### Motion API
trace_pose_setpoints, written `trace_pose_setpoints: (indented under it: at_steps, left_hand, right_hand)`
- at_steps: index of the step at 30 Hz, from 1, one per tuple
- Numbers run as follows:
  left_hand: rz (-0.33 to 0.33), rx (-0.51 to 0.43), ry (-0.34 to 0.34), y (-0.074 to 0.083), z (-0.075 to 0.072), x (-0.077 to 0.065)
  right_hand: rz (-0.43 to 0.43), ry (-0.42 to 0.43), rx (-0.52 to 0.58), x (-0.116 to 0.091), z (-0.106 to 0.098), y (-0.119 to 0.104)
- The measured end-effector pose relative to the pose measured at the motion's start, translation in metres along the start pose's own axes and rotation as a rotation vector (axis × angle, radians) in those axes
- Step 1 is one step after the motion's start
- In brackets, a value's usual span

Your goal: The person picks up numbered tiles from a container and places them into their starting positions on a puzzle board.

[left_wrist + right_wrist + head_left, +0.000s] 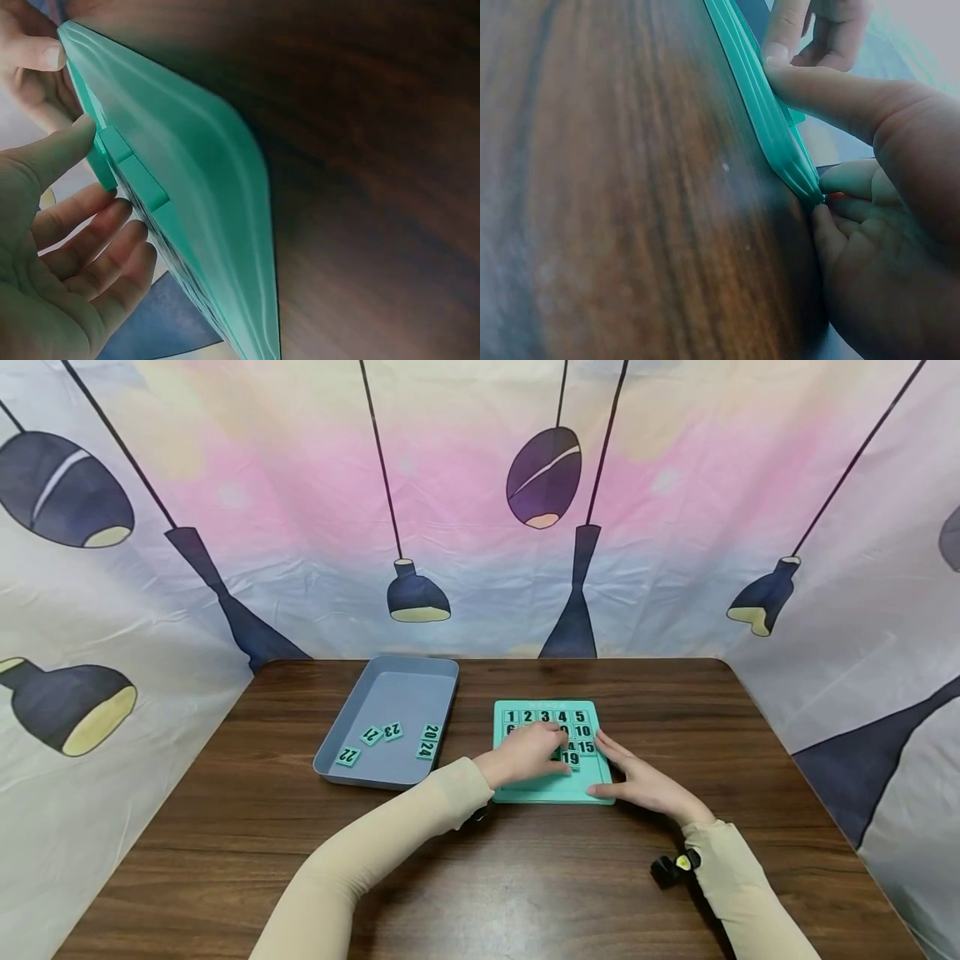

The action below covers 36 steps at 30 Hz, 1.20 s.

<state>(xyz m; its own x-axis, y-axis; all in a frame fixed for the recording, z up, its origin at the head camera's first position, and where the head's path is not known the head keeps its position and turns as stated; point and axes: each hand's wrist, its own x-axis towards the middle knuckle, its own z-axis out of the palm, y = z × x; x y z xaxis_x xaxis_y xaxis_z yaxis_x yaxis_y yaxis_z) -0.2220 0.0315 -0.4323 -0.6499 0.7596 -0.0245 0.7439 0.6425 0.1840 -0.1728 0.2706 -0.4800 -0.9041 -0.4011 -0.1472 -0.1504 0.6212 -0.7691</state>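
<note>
A turquoise number board (551,789) lies on the table, with numbered tiles in rows from 1 at its far left corner. My left hand (528,752) reaches over it and hides several tiles. Between its thumb and index finger, the left hand pinches a small green tile (103,163), tilted over the board's face. Close to those fingertips in the head view is the tile marked 19 (571,758). My right hand (648,785) rests along the board's right side, its thumb on the near right part and its other fingers against the edge.
Left of the board stands a shallow blue-grey tray (405,677). Loose tiles lie in it, among them 22 (348,757), 23 (392,731) and 24 (426,750). Behind the brown wooden table (540,877) hangs a cloth printed with lamps.
</note>
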Motion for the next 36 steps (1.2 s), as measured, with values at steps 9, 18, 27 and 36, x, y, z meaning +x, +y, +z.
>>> trace_pose_setpoints:
  at_steps: [9,18,27,36]
  left_hand:
    - [0.021,0.053,0.012,0.0014,0.002,-0.0029]
    - [0.002,0.09,0.019,0.0057,0.0046,-0.0019]
    - [0.008,0.072,0.014,0.0009,0.0066,-0.0026]
    - [0.023,0.085,0.003,0.0004,0.0065,-0.0031]
  right_hand:
    - [-0.007,-0.005,0.011,-0.0002,-0.0004,0.0]
    - [-0.017,0.001,0.013,0.0003,-0.0005,0.0003]
    - [-0.009,-0.008,0.011,0.0006,0.0002,-0.0004]
    - [0.0,-0.004,-0.002,-0.0001,-0.0003,-0.0007]
